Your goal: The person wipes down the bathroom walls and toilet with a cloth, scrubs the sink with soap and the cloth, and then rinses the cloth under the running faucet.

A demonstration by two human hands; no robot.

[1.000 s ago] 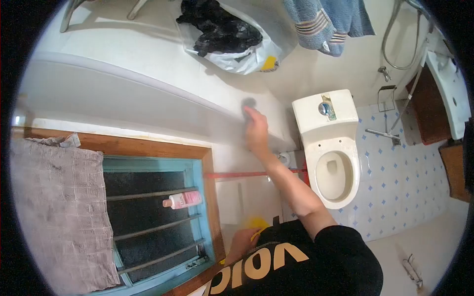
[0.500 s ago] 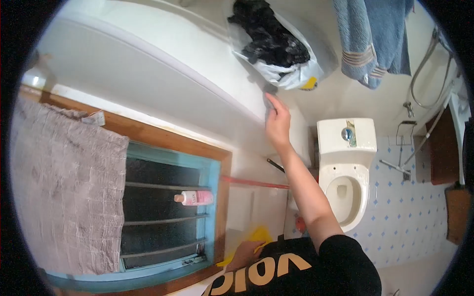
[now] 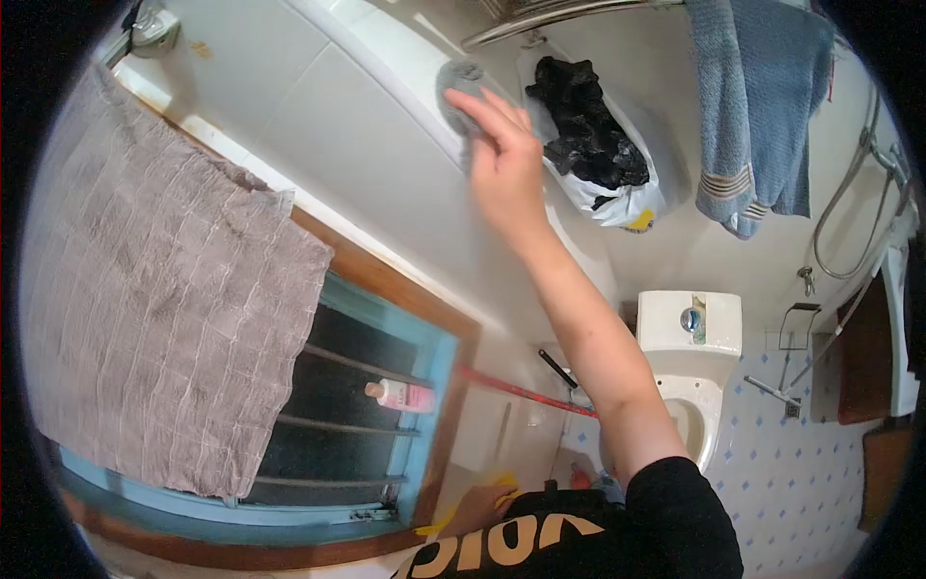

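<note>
My right hand (image 3: 506,159) is stretched up toward the top of the tiled wall. Its fingers press a fuzzy grey scrubbing pad (image 3: 461,79) against the pale ledge (image 3: 386,69) there. Beside the fingers hangs a white plastic bag (image 3: 632,198) holding crumpled black plastic (image 3: 588,125). Low on the left, close to my body, my left hand (image 3: 475,510) is dim and partly blurred. It closes around a bright yellow object (image 3: 503,482), whose kind I cannot make out.
A blue-framed window (image 3: 424,357) with bars has a pink-white bottle (image 3: 400,396) at it and a grey-brown cloth (image 3: 183,299) across it. A blue towel (image 3: 748,125) hangs from a metal rail (image 3: 569,17). Right of my arm stands a toilet (image 3: 690,338).
My right hand has moved up and left along the ledge with the grey pad. The view has shifted, so the toilet and bag sit lower. My left hand stays near the yellow object.
</note>
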